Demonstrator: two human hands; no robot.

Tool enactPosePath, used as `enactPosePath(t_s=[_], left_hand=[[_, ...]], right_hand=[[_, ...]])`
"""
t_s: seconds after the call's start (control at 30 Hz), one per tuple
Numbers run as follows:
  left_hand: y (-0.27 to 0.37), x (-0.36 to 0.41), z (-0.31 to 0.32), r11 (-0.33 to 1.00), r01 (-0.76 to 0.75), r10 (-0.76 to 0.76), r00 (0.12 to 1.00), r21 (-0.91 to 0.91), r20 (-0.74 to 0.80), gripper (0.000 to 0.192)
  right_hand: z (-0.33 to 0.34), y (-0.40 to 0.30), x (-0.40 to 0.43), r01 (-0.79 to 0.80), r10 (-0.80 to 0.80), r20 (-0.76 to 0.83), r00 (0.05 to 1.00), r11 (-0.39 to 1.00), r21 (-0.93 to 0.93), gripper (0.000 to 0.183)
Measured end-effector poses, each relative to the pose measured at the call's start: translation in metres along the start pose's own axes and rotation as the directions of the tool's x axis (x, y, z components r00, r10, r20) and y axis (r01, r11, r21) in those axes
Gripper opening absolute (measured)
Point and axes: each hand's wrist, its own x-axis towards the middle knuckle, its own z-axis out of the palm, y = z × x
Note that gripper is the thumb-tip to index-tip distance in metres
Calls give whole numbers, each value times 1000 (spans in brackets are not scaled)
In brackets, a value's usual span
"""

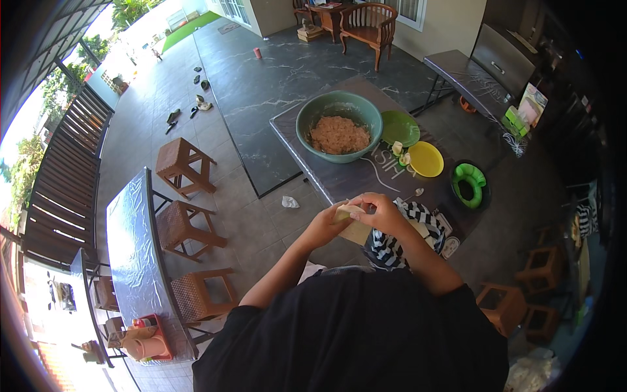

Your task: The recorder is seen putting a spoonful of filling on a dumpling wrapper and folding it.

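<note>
Between both hands is a pale, thin dough wrapper (346,210), folded into a curved shape. My left hand (324,226) holds its left side, and the fingers of my right hand (384,214) pinch its right edge. What lies inside the fold is hidden. Below the hands a flat beige sheet (356,232) shows beside a black-and-white striped cloth (387,245). A large green basin (306,139) of pinkish-brown minced filling (339,134) stands farther up the table. To its right are a few small pale dumplings (397,148), a green plate (400,128) and a yellow plate (427,159).
The dark covered table (338,179) carries a spoon (419,192) near my right hand. Right of the table sits a dark tub with a green inflated ring (469,186). Several brown plastic stools (188,230) line a second table (139,245) on the left.
</note>
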Motion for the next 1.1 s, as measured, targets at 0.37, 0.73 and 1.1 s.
enactPosePath(t_s=[0.37, 0.73, 1.1], left_hand=[[-21, -1, -2, 955, -11, 6, 1000, -295, -18, 41], [-17, -4, 2, 896, -27, 21, 1000, -443, -18, 43], [-28, -1, -7, 942, -70, 67, 998, -330, -21, 43]], right_hand=[[8, 0, -11, -13, 6, -144, 990, 999, -46, 35], [21, 24, -7, 172, -200, -212, 957, 975, -144, 18], [18, 8, 5, 203, -244, -131, 961, 942, -266, 14]])
